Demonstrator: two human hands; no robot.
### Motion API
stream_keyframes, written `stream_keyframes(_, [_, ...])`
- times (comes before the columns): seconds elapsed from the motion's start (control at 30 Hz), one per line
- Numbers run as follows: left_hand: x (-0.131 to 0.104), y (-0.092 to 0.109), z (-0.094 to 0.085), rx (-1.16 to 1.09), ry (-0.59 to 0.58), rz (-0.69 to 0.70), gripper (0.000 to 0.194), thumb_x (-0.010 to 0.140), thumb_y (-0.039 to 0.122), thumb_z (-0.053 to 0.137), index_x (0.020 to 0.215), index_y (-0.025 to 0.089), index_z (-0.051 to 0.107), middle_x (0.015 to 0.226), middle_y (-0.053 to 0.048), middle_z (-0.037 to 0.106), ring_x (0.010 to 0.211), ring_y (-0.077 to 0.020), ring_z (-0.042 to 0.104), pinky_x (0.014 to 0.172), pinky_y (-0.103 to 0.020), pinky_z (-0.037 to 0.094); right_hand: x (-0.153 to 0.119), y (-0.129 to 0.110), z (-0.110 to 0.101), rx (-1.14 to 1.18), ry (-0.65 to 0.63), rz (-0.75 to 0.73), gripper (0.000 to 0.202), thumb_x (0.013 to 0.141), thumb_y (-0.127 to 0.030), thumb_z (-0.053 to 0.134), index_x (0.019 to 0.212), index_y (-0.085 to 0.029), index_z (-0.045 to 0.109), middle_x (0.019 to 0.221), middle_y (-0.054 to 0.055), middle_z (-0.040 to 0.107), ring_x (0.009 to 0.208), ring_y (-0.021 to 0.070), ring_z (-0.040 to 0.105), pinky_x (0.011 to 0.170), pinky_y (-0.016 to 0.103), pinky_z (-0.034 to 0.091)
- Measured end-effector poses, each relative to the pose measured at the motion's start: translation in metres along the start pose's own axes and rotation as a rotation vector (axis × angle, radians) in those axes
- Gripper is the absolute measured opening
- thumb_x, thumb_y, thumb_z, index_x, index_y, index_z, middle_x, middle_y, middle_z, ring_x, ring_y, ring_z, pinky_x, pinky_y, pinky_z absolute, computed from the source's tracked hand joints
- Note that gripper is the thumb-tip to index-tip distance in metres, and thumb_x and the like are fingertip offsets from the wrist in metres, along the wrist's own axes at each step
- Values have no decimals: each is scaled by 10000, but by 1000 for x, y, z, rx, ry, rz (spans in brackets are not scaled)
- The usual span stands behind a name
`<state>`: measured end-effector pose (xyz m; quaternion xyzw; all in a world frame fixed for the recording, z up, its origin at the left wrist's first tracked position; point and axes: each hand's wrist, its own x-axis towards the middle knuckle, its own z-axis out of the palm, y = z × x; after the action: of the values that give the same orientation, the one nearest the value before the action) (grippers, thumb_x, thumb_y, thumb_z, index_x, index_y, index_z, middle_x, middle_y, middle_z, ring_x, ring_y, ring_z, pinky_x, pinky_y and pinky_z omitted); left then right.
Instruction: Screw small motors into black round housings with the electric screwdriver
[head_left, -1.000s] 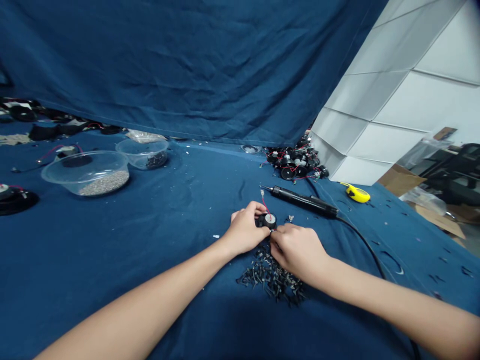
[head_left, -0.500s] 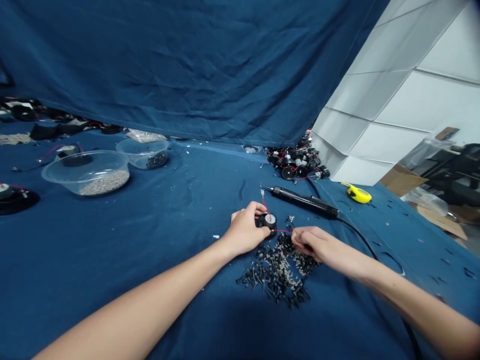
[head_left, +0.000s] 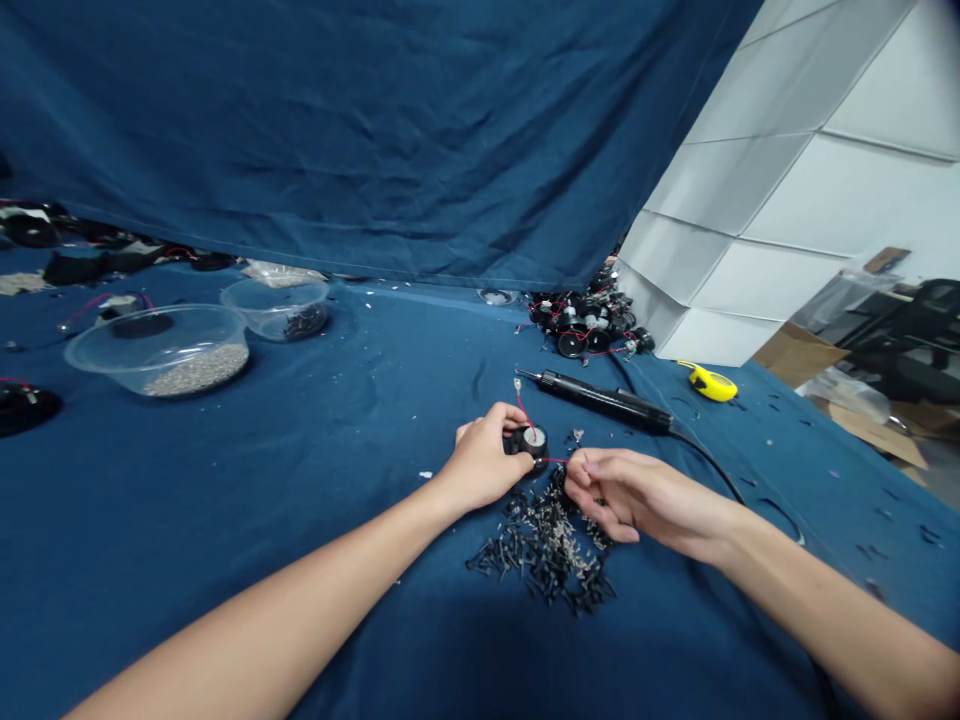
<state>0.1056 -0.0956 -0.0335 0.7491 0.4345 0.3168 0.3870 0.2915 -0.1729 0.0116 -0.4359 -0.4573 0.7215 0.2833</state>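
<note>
My left hand (head_left: 491, 458) is closed round a small black round part with a pale disc on top (head_left: 535, 440), holding it against the blue cloth. One red wire (head_left: 523, 408) with a metal terminal sticks up from this part. A second red wire (head_left: 556, 460) runs right from it to my right hand (head_left: 626, 492), whose thumb and index finger pinch its end; the other fingers are loosely curled. The terminal at that end is hidden by the fingers. Just below both hands lies a loose pile of black and silver screws (head_left: 551, 545).
Behind my hands lies a black electric screwdriver (head_left: 604, 400) with its cable trailing right. A yellow tape measure (head_left: 709, 382), a heap of black wired parts (head_left: 589, 320) and white boxes (head_left: 724, 290) stand beyond. Clear plastic bowls (head_left: 97, 350) with small hardware are at left.
My right hand has moved slightly left, nearer the black part, and its lower fingers have loosened from a tight curl. My left hand keeps its hold. The view has shifted a little.
</note>
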Motion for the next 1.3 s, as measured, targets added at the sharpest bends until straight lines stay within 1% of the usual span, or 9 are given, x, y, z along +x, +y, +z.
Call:
stream_keyframes(0.13, [0,-2,1,2,1,11,358,652,146,640,988,213,537,1031,-37,663,998,-215,608,956,-377,447,3,2,1,88,-6,42,203,894,-315,413,733,-201,367,700,-20,365,562,91,313,417,176,218])
stream_keyframes(0.27, [0,-2,1,15,-5,15,364,657,145,632,1004,207,539,1029,-47,663,1021,-227,599,959,-389,444,2,2,3,168,-16,16,206,903,-348,478,781,-201,402,734,-29,349,552,75,269,426,174,186])
stream_keyframes(0.47, [-1,0,0,18,-13,4,367,659,138,628,1007,204,531,1044,-57,664,1038,-232,599,963,-398,442,7,4,4,62,64,-108,185,847,-348,607,864,-184,523,782,-9,442,608,80,376,500,190,321])
stream_keyframes(0.63, [-1,0,-1,-9,-18,7,378,657,140,634,1013,205,525,1062,-55,662,1032,-224,600,965,-392,441,12,7,6,-23,149,-155,216,799,-331,674,895,-161,581,786,0,500,653,86,447,531,190,381])
stream_keyframes(0.77, [-1,0,0,-11,-20,-1,382,655,139,630,1017,203,527,1059,-54,661,1027,-225,599,969,-395,438,15,10,9,-251,292,-235,249,810,-334,656,955,-187,515,765,-16,532,643,95,463,528,203,399])
stream_keyframes(0.97, [-1,-2,0,-29,-18,8,386,650,145,635,1014,204,523,1056,-51,660,1012,-220,602,967,-392,441,19,21,8,-858,575,-471,263,826,-219,600,1033,-225,437,859,10,668,623,114,535,569,242,432])
stream_keyframes(1.07, [-1,-2,1,-34,-14,21,377,656,154,630,1014,202,522,1051,-52,658,1006,-221,602,966,-395,441,22,26,9,-1094,606,-570,260,841,-164,549,1060,-235,428,899,12,686,645,129,581,619,267,471])
stream_keyframes(1.2, [-1,-3,1,-15,-10,21,367,657,158,625,1009,202,529,1054,-56,659,1022,-233,598,962,-404,440,27,32,9,-1314,587,-718,230,881,-144,494,1092,-216,436,964,43,680,842,174,648,695,279,502])
stream_keyframes(1.3, [-1,-3,1,-2,-10,24,371,664,176,628,1021,207,533,1052,-53,661,1038,-243,592,965,-411,437,30,36,8,-1464,608,-817,153,890,-126,483,1026,-194,464,882,46,662,781,170,648,653,259,494])
